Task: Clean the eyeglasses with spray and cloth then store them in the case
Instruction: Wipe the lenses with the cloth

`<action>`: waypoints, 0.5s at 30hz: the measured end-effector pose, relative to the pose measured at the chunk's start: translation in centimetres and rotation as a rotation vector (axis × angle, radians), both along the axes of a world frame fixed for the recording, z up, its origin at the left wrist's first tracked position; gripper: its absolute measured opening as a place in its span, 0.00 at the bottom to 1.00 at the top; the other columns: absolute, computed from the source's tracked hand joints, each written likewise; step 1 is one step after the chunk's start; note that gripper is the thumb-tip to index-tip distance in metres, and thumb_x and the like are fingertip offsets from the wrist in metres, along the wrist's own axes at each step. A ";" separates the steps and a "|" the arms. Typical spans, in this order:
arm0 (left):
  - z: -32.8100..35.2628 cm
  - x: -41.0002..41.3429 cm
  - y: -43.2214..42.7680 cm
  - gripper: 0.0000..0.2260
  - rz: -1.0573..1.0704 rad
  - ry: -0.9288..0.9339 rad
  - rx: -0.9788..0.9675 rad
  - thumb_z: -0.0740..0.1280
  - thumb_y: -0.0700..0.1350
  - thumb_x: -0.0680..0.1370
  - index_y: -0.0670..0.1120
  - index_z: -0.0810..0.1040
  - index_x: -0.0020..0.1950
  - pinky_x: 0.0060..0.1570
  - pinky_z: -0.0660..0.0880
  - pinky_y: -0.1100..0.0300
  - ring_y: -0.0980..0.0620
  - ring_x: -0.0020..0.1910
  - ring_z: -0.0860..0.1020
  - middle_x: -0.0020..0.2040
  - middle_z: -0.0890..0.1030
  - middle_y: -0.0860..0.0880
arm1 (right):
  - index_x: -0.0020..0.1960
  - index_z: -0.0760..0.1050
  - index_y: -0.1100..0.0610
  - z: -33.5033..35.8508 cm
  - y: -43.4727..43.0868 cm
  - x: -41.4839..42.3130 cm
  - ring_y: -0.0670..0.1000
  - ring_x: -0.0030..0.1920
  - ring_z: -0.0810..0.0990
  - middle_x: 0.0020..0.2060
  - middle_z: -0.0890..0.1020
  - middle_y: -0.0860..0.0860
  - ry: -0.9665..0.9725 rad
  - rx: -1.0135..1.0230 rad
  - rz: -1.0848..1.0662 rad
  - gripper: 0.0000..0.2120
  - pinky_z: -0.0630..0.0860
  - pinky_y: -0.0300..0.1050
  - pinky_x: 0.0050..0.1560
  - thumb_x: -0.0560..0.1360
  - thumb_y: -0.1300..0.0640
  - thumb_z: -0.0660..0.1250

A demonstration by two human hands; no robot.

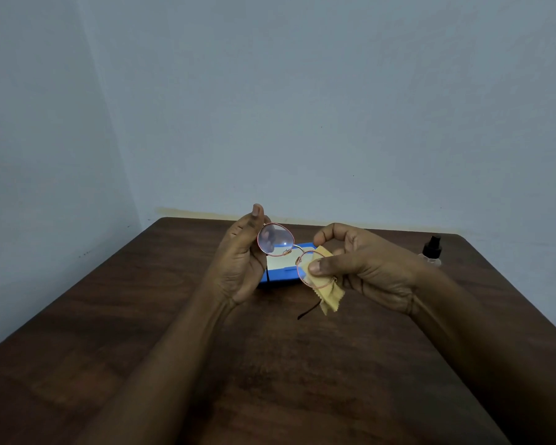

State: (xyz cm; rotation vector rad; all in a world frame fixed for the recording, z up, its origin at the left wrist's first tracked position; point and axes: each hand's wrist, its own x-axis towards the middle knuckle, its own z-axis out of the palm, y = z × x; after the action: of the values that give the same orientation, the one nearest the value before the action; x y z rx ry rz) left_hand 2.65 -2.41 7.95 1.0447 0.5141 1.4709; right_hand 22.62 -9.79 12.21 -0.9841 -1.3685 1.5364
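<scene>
Head view shows the wiping step under way. The left hand holds the eyeglasses up above the table, its fingers curled round the outer edge of one lens. The right hand pinches the yellow cloth over the other lens, thumb on the near face and fingers behind it. One temple arm hangs down below the cloth; the other is hidden behind the left hand.

The spray bottle stands upright by the table's far right edge, well apart from both hands, so spraying is probably over, though I cannot tell whether the lenses are wet. The lens by the left hand is bare and catches a small glare, and it may yet need its turn under the cloth. What is left, as I judge it: finish both lenses, fold the temples, and lay the eyeglasses in the case. The blue case lies open on the table just behind the hands, showing a pale lining, and must then be closed.

The table is dark brown wood with visible grain. It sits in a corner of plain blue-grey wall, with a yellowish strip along the wall at the table's back edge.
</scene>
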 end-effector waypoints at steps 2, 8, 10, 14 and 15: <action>0.2 0.0 0.0 0.22 -0.004 -0.054 -0.027 0.61 0.47 0.83 0.50 0.88 0.33 0.46 0.81 0.64 0.59 0.34 0.83 0.32 0.83 0.55 | 0.63 0.71 0.62 0.0 0.0 0.0 0.53 0.34 0.86 0.38 0.86 0.60 0.030 0.008 -0.007 0.26 0.82 0.45 0.32 0.68 0.68 0.76; 1.3 -0.3 -0.7 0.15 -0.081 -0.192 -0.060 0.66 0.49 0.77 0.48 0.85 0.33 0.43 0.82 0.61 0.57 0.33 0.81 0.32 0.78 0.53 | 0.58 0.80 0.63 0.0 0.9 0.6 0.56 0.44 0.82 0.50 0.84 0.61 0.201 -0.100 -0.071 0.12 0.81 0.57 0.50 0.75 0.62 0.71; 1.2 -0.2 -0.8 0.17 -0.100 -0.184 -0.057 0.65 0.49 0.78 0.48 0.85 0.32 0.43 0.81 0.62 0.57 0.33 0.80 0.31 0.78 0.53 | 0.56 0.81 0.62 -0.1 1.0 0.5 0.53 0.42 0.83 0.48 0.85 0.59 0.203 -0.109 -0.144 0.08 0.81 0.51 0.46 0.78 0.66 0.69; 1.2 -0.2 -0.9 0.16 -0.122 -0.169 -0.064 0.65 0.50 0.77 0.48 0.84 0.32 0.46 0.80 0.63 0.58 0.33 0.80 0.31 0.78 0.53 | 0.56 0.82 0.61 -0.8 1.3 -0.4 0.51 0.40 0.84 0.47 0.86 0.57 0.157 0.063 -0.395 0.06 0.81 0.48 0.43 0.82 0.65 0.67; 1.2 -0.2 -0.9 0.16 -0.123 -0.173 -0.067 0.65 0.50 0.77 0.48 0.84 0.32 0.48 0.78 0.62 0.58 0.33 0.80 0.31 0.78 0.53 | 0.56 0.82 0.60 -0.9 1.3 -0.5 0.50 0.40 0.85 0.45 0.87 0.55 0.145 0.122 -0.444 0.06 0.82 0.47 0.42 0.83 0.65 0.67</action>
State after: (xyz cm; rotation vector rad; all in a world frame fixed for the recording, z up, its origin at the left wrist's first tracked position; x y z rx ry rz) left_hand 2.48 -3.31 9.15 0.8716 0.3666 1.4099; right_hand 22.12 -8.49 11.35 -0.9996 -1.0430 1.1534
